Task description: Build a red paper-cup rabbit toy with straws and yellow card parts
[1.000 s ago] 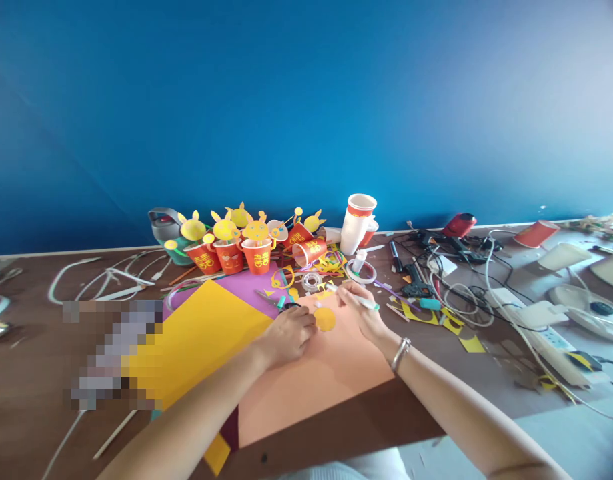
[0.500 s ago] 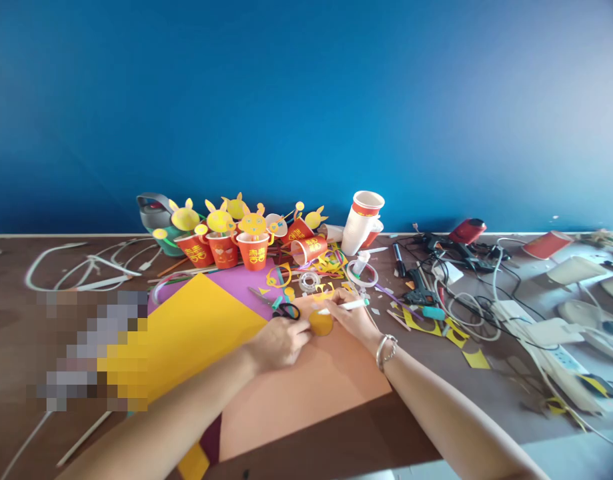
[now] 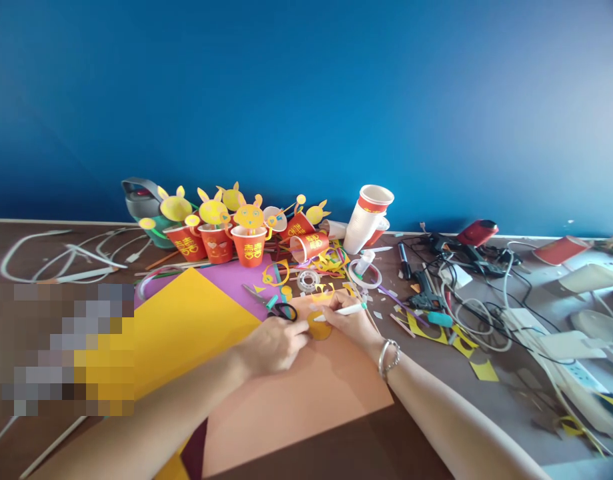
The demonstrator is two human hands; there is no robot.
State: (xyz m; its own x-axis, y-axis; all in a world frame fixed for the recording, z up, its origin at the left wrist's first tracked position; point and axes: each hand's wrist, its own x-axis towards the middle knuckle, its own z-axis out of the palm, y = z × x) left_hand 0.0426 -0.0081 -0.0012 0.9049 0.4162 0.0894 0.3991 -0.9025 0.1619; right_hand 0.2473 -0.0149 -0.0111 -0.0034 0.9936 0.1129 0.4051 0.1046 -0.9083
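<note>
A white marker [image 3: 350,310] with a green end is pinched in my right hand [image 3: 349,320], its tip on or just over a yellow paper circle [image 3: 320,328]. The circle lies on a sheet of orange paper [image 3: 296,400]. My left hand [image 3: 276,347] is curled, thumb and fingertips closed at the circle's left edge, holding it in place. Just behind that hand are black-handled scissors [image 3: 289,311], partly hidden by it. A roll of clear tape [image 3: 307,281] and yellow paper cut-outs [image 3: 331,291] lie beyond my right hand.
Red paper cups [image 3: 249,248] with yellow rabbit-faced figures stand at the back left. A leaning white cup stack [image 3: 365,223] is near the wall. Yellow paper [image 3: 186,327] and purple paper [image 3: 236,283] spread leftward. Glue guns [image 3: 426,293], cables and a power strip [image 3: 541,340] crowd the right.
My right hand has tilted and shifted the marker so its tip is now at the yellow circle. The left hand stays at the circle's edge. The view has shifted slightly.
</note>
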